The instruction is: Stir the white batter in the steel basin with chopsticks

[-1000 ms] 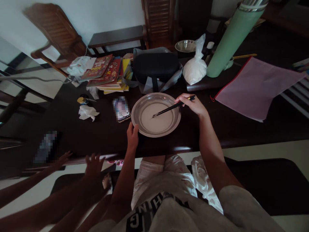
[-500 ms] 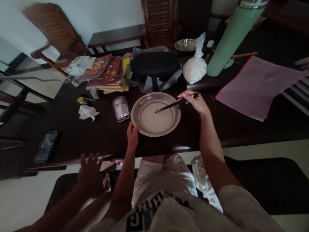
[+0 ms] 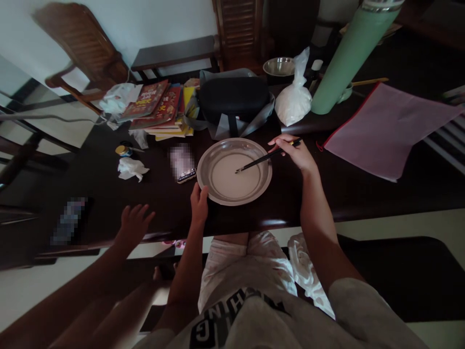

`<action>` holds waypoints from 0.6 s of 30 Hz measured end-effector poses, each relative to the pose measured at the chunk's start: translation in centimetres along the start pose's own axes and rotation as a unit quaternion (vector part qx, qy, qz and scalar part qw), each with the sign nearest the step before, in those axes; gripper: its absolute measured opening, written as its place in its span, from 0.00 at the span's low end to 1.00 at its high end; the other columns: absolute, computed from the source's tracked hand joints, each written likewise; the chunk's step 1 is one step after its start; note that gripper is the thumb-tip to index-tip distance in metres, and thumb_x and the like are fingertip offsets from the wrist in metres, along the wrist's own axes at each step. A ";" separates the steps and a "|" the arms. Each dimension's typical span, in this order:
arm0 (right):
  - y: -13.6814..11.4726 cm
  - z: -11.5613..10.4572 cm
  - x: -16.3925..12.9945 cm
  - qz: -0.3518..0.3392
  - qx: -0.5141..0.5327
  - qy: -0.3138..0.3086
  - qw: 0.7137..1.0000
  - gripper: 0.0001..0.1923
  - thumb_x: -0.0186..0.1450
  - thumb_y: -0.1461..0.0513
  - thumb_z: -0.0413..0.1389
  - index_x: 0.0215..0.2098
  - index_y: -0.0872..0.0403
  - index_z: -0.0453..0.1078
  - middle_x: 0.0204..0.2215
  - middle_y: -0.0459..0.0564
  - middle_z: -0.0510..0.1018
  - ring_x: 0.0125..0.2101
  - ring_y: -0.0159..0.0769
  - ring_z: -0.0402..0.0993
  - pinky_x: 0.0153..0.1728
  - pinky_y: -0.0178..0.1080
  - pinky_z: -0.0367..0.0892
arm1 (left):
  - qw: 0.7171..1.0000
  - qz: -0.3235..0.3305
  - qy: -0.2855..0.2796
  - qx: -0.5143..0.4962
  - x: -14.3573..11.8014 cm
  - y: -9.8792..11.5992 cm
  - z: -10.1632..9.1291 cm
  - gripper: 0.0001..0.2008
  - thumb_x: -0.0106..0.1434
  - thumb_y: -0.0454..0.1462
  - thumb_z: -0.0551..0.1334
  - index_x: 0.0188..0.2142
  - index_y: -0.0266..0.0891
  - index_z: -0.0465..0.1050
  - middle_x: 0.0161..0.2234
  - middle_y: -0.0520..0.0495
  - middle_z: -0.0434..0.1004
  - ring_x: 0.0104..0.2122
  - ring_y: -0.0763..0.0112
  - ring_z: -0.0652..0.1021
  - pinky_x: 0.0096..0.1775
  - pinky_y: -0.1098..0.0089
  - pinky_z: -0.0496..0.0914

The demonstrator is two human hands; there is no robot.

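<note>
A round metal dish (image 3: 264,186) with whitish liquid (image 3: 232,182) in it stands near the table's front edge. My left hand (image 3: 199,201) grips its rim at the lower left, thumb on top and fingers partly hidden. Dark chopsticks (image 3: 258,160) are held in my closed right hand (image 3: 292,150) above the dish's right side. Their tips lie close together at the liquid near the middle; whether they dip below the surface I cannot tell. Left of the dish lies a phone (image 3: 182,162) with a blurred screen.
Another person's hand (image 3: 135,220) reaches over the table edge at left. A second phone (image 3: 69,220), crumpled tissue (image 3: 132,168) and stacked books (image 3: 156,109) lie leftward. Behind the dish stand a black case (image 3: 234,97), a bag of white powder (image 3: 293,104) and a green flask (image 3: 354,60). Rightward lies a pink mesh bag (image 3: 388,131).
The chopstick tips have shifted slightly right and down in the dish. The other person's hand has moved up and forward over the table. My left hand stays on the rim.
</note>
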State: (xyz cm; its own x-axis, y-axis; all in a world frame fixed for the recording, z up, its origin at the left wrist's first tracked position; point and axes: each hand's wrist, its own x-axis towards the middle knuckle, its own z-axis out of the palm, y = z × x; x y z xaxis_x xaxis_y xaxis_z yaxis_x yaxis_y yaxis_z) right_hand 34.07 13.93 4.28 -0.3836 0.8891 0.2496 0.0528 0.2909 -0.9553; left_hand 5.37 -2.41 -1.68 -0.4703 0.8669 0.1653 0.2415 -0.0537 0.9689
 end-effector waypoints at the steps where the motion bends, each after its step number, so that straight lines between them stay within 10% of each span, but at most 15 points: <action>1: 0.0 0.0 0.0 0.005 -0.003 -0.002 1.000 0.18 0.63 0.46 0.56 0.35 0.49 0.78 0.25 0.45 0.81 0.26 0.31 0.74 0.22 0.34 0.59 | 1.000 0.001 0.001 0.002 0.0 0.0 0.0 0.12 0.60 0.45 0.59 0.33 0.38 0.70 0.28 0.52 0.68 0.30 0.72 0.68 0.36 0.72 0.65; 18: -0.2 0.5 -0.1 0.007 -0.002 -0.044 0.999 0.17 0.63 0.46 0.56 0.36 0.49 0.78 0.30 0.46 0.83 0.32 0.32 0.78 0.27 0.34 0.65 | 1.000 0.005 -0.002 0.011 -0.1 -0.1 -0.1 0.14 0.61 0.47 0.59 0.33 0.38 0.70 0.29 0.52 0.68 0.30 0.72 0.68 0.36 0.72 0.65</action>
State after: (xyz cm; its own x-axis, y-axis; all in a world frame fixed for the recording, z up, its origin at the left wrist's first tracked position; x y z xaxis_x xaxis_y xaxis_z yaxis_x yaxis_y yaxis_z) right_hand 33.64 13.56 4.37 -0.4630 0.8582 0.2215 0.0621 0.2807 -0.9578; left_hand 5.26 -2.55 -1.77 -0.4652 0.8680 0.1738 0.2649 -0.0508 0.9629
